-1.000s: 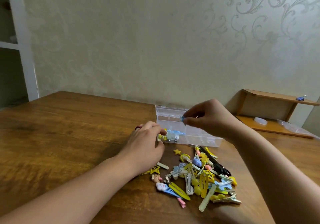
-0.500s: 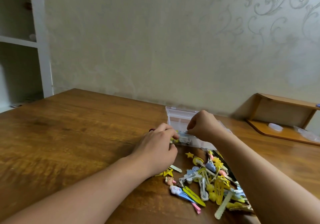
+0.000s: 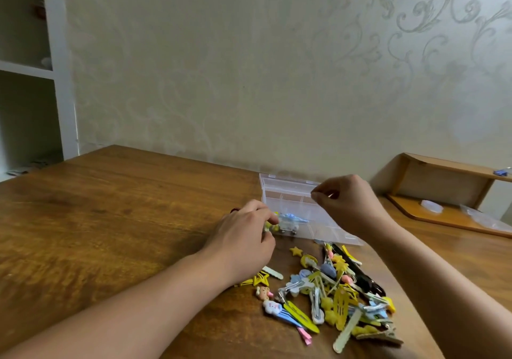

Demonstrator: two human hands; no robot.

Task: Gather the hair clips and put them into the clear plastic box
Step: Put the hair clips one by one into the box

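Observation:
A clear plastic box (image 3: 288, 192) with compartments stands open on the wooden table (image 3: 110, 220). A blue clip (image 3: 291, 219) lies in its near left compartment, beside a yellow clip (image 3: 270, 227). My left hand (image 3: 243, 236) grips the box's near left corner, fingers curled against the yellow clip. Over the box's right half hovers my right hand (image 3: 349, 203), thumb and forefinger pinched together with nothing visible between them. A pile of several hair clips (image 3: 332, 289), mostly yellow and blue, lies in front of the box between my forearms.
A small wooden shelf (image 3: 443, 181) sits at the table's far right, with clear plastic pieces on its base. A white shelving unit (image 3: 55, 81) stands at the left. A small red object (image 3: 235, 209) peeks out behind my left hand.
My right hand carried a blue clip down into the box, let it go, and has lifted up and to the right. My left hand stayed at the box's corner.

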